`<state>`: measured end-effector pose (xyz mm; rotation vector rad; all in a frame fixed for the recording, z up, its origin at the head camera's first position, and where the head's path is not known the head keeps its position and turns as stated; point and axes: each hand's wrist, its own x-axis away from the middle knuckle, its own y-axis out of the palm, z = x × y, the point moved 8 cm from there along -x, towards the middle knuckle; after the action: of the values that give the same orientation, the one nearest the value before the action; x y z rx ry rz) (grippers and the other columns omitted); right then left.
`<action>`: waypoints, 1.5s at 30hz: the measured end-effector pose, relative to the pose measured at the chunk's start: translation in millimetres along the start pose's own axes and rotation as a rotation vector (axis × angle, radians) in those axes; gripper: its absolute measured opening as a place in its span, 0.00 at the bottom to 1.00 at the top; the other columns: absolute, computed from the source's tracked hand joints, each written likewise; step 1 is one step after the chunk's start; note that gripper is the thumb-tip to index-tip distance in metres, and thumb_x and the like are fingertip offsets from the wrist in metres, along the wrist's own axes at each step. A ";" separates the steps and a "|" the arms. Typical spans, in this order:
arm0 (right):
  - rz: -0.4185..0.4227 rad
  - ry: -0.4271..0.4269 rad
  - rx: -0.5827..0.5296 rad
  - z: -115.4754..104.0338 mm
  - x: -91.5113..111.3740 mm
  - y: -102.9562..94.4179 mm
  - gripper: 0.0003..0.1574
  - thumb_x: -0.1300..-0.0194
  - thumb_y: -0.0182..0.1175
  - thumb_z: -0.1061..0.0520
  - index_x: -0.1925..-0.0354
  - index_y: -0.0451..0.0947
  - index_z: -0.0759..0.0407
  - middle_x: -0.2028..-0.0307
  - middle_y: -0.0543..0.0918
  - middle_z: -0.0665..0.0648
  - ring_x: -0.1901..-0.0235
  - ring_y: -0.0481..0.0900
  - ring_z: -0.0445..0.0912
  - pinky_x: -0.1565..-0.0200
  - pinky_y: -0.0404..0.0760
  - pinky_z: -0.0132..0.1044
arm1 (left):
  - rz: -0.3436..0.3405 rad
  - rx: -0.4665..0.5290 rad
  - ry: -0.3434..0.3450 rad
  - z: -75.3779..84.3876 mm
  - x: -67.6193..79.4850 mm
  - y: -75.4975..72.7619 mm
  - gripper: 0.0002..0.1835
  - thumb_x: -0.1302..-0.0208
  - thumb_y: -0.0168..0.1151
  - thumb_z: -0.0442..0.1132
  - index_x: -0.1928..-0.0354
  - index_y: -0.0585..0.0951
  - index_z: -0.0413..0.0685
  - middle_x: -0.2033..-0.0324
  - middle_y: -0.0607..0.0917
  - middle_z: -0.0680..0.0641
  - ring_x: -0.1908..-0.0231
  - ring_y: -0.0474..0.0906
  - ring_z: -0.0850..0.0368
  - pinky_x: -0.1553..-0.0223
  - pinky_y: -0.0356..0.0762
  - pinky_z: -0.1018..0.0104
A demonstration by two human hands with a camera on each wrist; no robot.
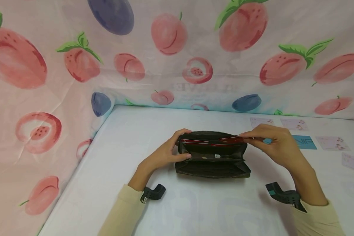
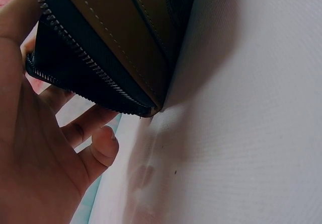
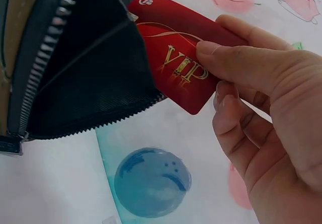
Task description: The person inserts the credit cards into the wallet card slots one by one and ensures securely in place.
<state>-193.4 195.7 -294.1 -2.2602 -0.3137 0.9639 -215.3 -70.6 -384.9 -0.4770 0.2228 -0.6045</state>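
Note:
An unzipped dark wallet [image 1: 213, 170] stands on the white table, its mouth spread open. My left hand [image 1: 164, 153] holds it by the left end, thumb at the inner edge and fingers behind. In the left wrist view, the wallet's brown outer side [image 2: 113, 20] and metal zip teeth show. Between thumb and fingers my right hand [image 1: 278, 144] pinches a red VIP card [image 3: 176, 58] at the wallet's upper right. That card's inner end overlaps the wallet's opening. Red edges of other cards [image 1: 194, 141] peek out of the inner slots.
Right of the wallet lie a blue VIP card [image 1: 305, 142], partly behind my right hand, and several pale pink cards [image 1: 331, 143]. A fruit-print curtain [image 1: 168, 72] hangs behind the table [image 1: 135, 131] and along its left side. Each wrist wears a black camera mount [image 1: 286, 196].

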 end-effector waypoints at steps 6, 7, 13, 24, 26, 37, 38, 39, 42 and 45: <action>-0.015 -0.033 -0.008 -1.9 -0.9 6.4 0.31 0.58 0.69 0.80 0.57 0.87 0.55 0.64 0.85 0.48 0.64 0.76 0.38 0.67 0.70 0.26 | -0.012 0.004 0.005 23.8 5.7 -3.3 0.38 0.37 0.65 0.39 0.29 0.56 0.54 0.30 0.58 0.48 0.39 0.62 0.47 0.43 0.61 0.41; -0.018 -0.033 -0.002 -2.1 -1.0 7.1 0.31 0.58 0.69 0.79 0.57 0.87 0.54 0.64 0.85 0.47 0.64 0.76 0.37 0.67 0.70 0.26 | -0.011 0.004 0.006 24.8 6.0 -3.4 0.38 0.37 0.65 0.39 0.29 0.56 0.54 0.30 0.58 0.48 0.40 0.62 0.47 0.43 0.61 0.41; -0.039 -0.030 0.027 -2.8 -2.1 10.9 0.31 0.55 0.69 0.77 0.55 0.86 0.53 0.62 0.84 0.45 0.61 0.77 0.36 0.64 0.71 0.24 | -0.010 0.003 -0.005 25.3 6.3 -3.8 0.39 0.37 0.65 0.39 0.29 0.55 0.55 0.30 0.57 0.48 0.37 0.61 0.47 0.42 0.60 0.40; -0.053 0.098 0.061 5.0 -1.1 19.2 0.15 0.38 0.64 0.65 0.55 0.85 0.49 0.67 0.83 0.45 0.72 0.76 0.37 0.66 0.73 0.26 | -0.013 -0.004 -0.019 24.5 6.8 -3.9 0.39 0.37 0.64 0.40 0.29 0.55 0.56 0.30 0.57 0.47 0.40 0.63 0.46 0.43 0.61 0.40; -0.045 0.123 0.058 7.1 -0.9 19.8 0.13 0.37 0.63 0.64 0.56 0.85 0.50 0.68 0.83 0.47 0.74 0.76 0.38 0.66 0.74 0.25 | -0.012 -0.004 -0.016 24.1 6.6 -3.8 0.39 0.37 0.64 0.40 0.29 0.55 0.56 0.30 0.57 0.47 0.39 0.62 0.46 0.42 0.60 0.40; -0.021 0.172 -0.025 12.2 -1.3 21.4 0.15 0.39 0.63 0.68 0.56 0.84 0.52 0.64 0.83 0.49 0.74 0.79 0.41 0.66 0.76 0.26 | -0.010 0.007 -0.020 22.4 6.3 -3.7 0.39 0.37 0.65 0.40 0.29 0.55 0.56 0.30 0.57 0.48 0.39 0.61 0.47 0.42 0.60 0.41; -0.022 0.182 -0.028 13.1 -1.0 21.5 0.14 0.38 0.63 0.67 0.57 0.83 0.52 0.64 0.83 0.48 0.73 0.79 0.41 0.66 0.77 0.26 | -0.010 0.004 -0.020 22.3 6.3 -3.7 0.39 0.37 0.65 0.41 0.29 0.55 0.57 0.30 0.57 0.48 0.39 0.62 0.47 0.42 0.60 0.41; -0.024 0.192 -0.033 14.0 -0.8 21.6 0.13 0.38 0.63 0.66 0.57 0.83 0.52 0.64 0.83 0.48 0.73 0.79 0.42 0.67 0.77 0.26 | -0.010 0.002 -0.019 22.4 6.3 -3.7 0.39 0.37 0.65 0.41 0.29 0.55 0.56 0.30 0.57 0.48 0.40 0.62 0.47 0.42 0.61 0.41; -0.028 0.214 -0.043 17.4 0.5 22.0 0.12 0.36 0.62 0.65 0.57 0.83 0.51 0.64 0.82 0.46 0.74 0.80 0.41 0.68 0.77 0.27 | -0.008 0.000 -0.014 22.9 6.3 -3.9 0.39 0.37 0.65 0.40 0.29 0.55 0.55 0.30 0.57 0.48 0.40 0.62 0.47 0.42 0.60 0.41; -0.024 0.228 -0.054 19.3 1.1 22.5 0.11 0.36 0.62 0.64 0.58 0.83 0.50 0.63 0.82 0.46 0.74 0.80 0.41 0.69 0.77 0.27 | -0.008 0.002 -0.011 23.9 6.6 -3.9 0.39 0.37 0.65 0.40 0.29 0.56 0.55 0.30 0.57 0.48 0.38 0.61 0.47 0.42 0.60 0.41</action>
<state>-207.2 188.3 -319.3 -2.3820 -0.2684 0.6838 -203.9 -68.7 -362.7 -0.4793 0.2103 -0.6098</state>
